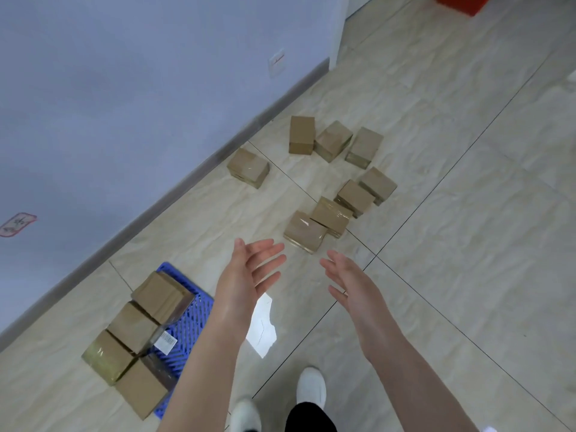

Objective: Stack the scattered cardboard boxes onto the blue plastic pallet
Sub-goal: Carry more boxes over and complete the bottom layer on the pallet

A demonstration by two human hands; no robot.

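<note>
Floor: pale tiles (436, 213) met a grey-blue wall (124, 73).
Pallet: the blue plastic pallet (190, 322) lay lower left, carrying four boxes (134, 332).
Scattered boxes (307, 230): eight lay ahead on the tiles.
Hands: the left hand (249, 269) and right hand (349, 282) were spread, empty and apart.

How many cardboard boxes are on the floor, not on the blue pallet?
8. A lone box by the baseboard; a far row of three boxes; a nearer chain of four boxes. None looks hidden.
</note>
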